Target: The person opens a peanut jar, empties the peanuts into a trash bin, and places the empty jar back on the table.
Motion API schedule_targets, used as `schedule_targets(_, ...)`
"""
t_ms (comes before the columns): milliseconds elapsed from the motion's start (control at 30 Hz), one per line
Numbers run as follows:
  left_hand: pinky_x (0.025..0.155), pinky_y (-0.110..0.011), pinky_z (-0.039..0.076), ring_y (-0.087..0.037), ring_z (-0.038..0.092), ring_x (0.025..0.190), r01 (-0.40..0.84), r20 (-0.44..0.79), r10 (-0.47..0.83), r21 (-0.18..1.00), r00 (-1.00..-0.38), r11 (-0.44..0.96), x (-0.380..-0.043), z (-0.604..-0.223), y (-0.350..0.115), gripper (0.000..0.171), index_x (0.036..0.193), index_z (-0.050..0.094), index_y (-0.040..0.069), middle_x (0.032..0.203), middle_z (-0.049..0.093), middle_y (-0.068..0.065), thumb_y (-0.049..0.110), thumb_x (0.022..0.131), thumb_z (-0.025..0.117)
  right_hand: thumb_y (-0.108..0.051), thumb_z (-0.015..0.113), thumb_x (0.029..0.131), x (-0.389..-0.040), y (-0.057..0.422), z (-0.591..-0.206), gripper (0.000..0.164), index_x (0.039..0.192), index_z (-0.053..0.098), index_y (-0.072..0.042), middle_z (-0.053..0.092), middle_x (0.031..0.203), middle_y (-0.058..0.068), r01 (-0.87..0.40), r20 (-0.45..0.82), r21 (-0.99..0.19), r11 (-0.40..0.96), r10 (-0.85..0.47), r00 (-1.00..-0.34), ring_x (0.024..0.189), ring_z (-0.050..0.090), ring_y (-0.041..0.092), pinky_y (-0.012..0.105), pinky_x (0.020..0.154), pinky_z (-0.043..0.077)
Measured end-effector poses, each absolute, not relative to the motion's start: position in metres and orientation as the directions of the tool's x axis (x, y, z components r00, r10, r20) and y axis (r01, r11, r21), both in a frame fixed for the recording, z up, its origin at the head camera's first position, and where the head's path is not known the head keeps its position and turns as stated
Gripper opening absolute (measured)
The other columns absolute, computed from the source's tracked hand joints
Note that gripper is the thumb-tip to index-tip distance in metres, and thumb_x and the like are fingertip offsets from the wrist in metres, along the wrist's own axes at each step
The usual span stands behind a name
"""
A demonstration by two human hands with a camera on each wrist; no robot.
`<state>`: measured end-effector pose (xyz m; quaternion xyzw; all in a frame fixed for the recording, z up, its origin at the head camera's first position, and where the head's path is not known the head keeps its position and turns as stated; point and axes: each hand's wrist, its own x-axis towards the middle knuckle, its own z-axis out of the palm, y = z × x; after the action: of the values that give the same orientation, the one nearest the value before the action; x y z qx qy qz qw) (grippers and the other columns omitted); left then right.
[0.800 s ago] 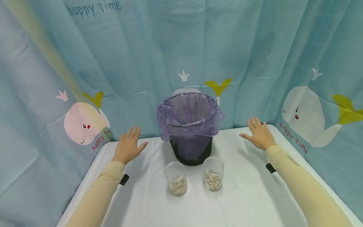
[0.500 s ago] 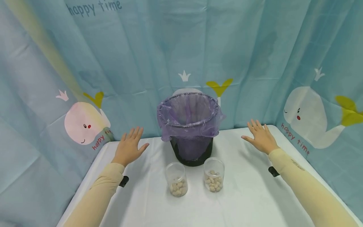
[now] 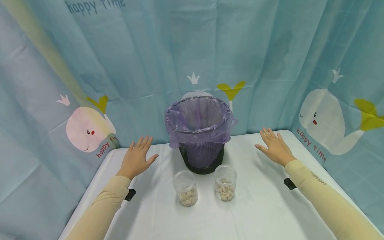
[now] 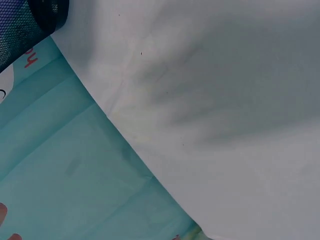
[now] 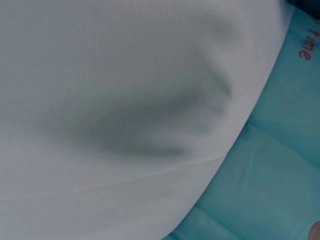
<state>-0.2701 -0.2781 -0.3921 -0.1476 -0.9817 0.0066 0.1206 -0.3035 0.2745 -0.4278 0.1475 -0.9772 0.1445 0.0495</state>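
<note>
My left hand (image 3: pixel 136 159) is held above the left part of the white table, its fingers straight and spread, touching nothing. Over the right part hovers my right hand (image 3: pixel 275 147), also with straight fingers and holding nothing. Between them at the back stands a black mesh wastebasket (image 3: pixel 201 156) lined with a purple plastic bag (image 3: pixel 199 136). In front of it are two clear plastic jars, a left jar (image 3: pixel 186 186) and a right jar (image 3: pixel 225 181). Each is partly filled with what look like peanuts in the shell. The left wrist view shows two fingertips (image 4: pixel 16 237) at its corner.
The white-covered table (image 3: pixel 210 221) has rounded back corners. Blue curtains (image 3: pixel 150 66) printed with whales surround its back and sides. Each forearm wears a pale sleeve, with a small black device at the wrist. Both wrist views mostly show the hands' shadows on the cloth.
Both hands stay spread in the air and drift only slightly. The head view shifts a little. The jars and the wastebasket stay where they were on the table.
</note>
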Motion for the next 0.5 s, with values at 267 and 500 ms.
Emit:
schedule_targets(267,0.122,-0.063,0.021,-0.042,0.027,0.149,0.309,0.249,0.313,-0.058,-0.916,0.949,-0.266,-0.398,-0.274,0.08,0.157,0.027,0.008,0.161,0.032,-0.016,0.053,0.097,0.054,-0.047,0.044,0.103,-0.297,0.27,-0.432,0.079,0.156,0.016,0.004,0.009,0.164,0.027,-0.325,0.14,-0.269,0.906,-0.297,-0.944,0.153,0.005,0.044,0.064,0.124,0.002)
schedule_targets(500,0.122,-0.063,0.022,-0.039,0.029,0.149,0.333,0.264,0.339,-0.066,-0.903,0.941,-0.262,-0.402,-0.269,0.079,0.157,0.029,0.012,0.162,0.032,-0.014,0.055,0.096,0.055,-0.047,0.043,0.104,-0.294,0.261,-0.435,0.078,0.156,0.017,0.004,0.009,0.165,0.026,-0.346,0.129,-0.296,0.89,-0.322,-0.938,0.153,0.004,0.044,0.062,0.125,-0.001)
